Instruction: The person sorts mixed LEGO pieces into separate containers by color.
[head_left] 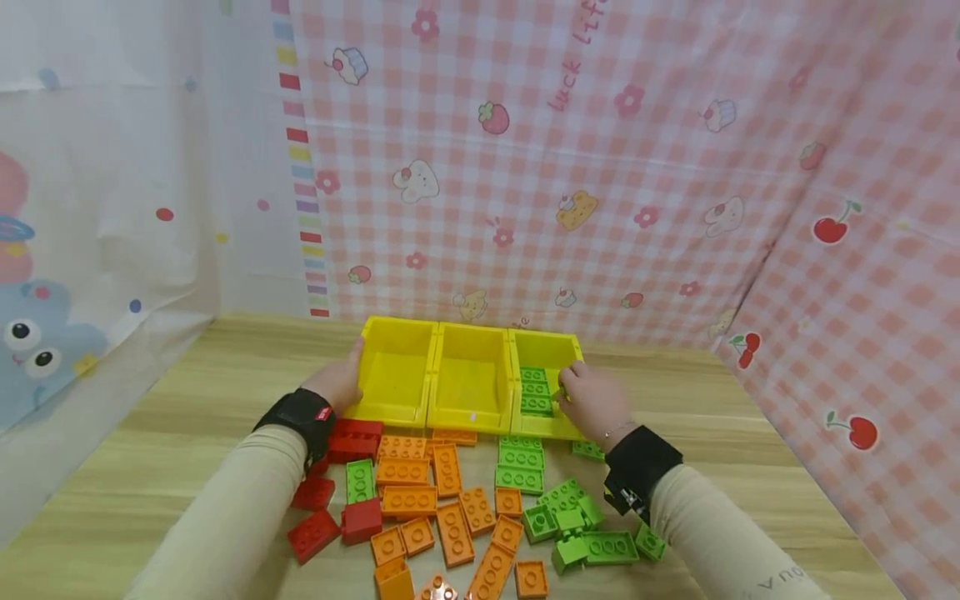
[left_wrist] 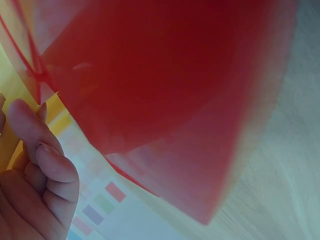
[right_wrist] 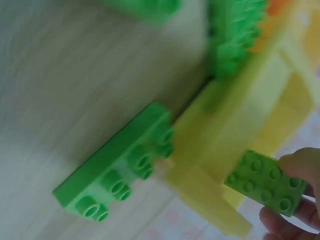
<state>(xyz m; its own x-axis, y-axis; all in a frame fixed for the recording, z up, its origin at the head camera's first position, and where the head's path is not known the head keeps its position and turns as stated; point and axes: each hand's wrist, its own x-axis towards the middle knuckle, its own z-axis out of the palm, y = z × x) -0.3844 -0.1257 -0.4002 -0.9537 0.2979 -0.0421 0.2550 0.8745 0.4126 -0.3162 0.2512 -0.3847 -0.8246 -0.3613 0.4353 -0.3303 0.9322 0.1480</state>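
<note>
A yellow three-compartment tray (head_left: 471,419) sits on the table. My left hand (head_left: 342,383) holds its left end wall; the left wrist view shows curled fingers (left_wrist: 57,165) against the yellow edge. Over the right compartment, my right hand (head_left: 596,404) pinches a green eight-stud brick (right_wrist: 266,182) between thumb and fingers. Several green bricks (head_left: 535,390) stand in a column along that compartment's left side. The left and middle compartments hold nothing. A large blurred red shape (left_wrist: 165,75) fills much of the left wrist view.
In front of the tray lie loose bricks: red ones (head_left: 313,535) at left, orange ones (head_left: 455,533) in the middle and green ones (head_left: 609,547) at right. One green brick (head_left: 360,481) lies among the red and orange. A checked cloth (head_left: 525,208) hangs behind the table.
</note>
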